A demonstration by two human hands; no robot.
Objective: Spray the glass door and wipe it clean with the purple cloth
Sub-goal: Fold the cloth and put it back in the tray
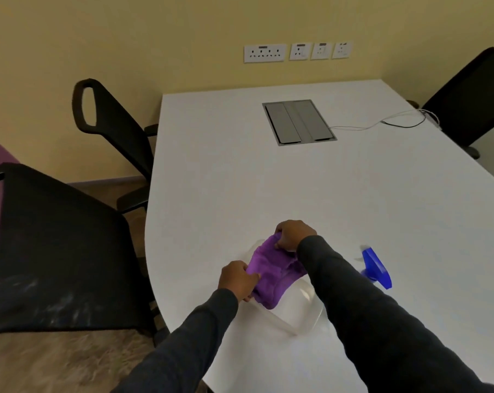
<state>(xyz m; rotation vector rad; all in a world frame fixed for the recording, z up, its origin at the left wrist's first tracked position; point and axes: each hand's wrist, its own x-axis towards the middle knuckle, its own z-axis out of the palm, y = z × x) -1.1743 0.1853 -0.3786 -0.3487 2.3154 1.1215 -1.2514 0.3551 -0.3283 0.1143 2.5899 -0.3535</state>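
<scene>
A purple cloth [271, 272] lies bunched over a clear plastic tray [302, 310] near the front edge of the white table [240, 165]. My left hand [237, 279] grips the cloth's near left end. My right hand [294, 235] pinches its far end, and the cloth stretches between the two. To the right of my right sleeve stands a spray bottle with a blue trigger head [377, 268]; its body is partly hidden by the sleeve. No glass door is in view.
Two black office chairs [56, 251] [112, 131] stand left of the table and a third [472, 97] at the far right. A grey cable hatch [298, 121] sits mid-table, with white and black cables [382, 123] running right. Wall sockets [264, 53] are behind.
</scene>
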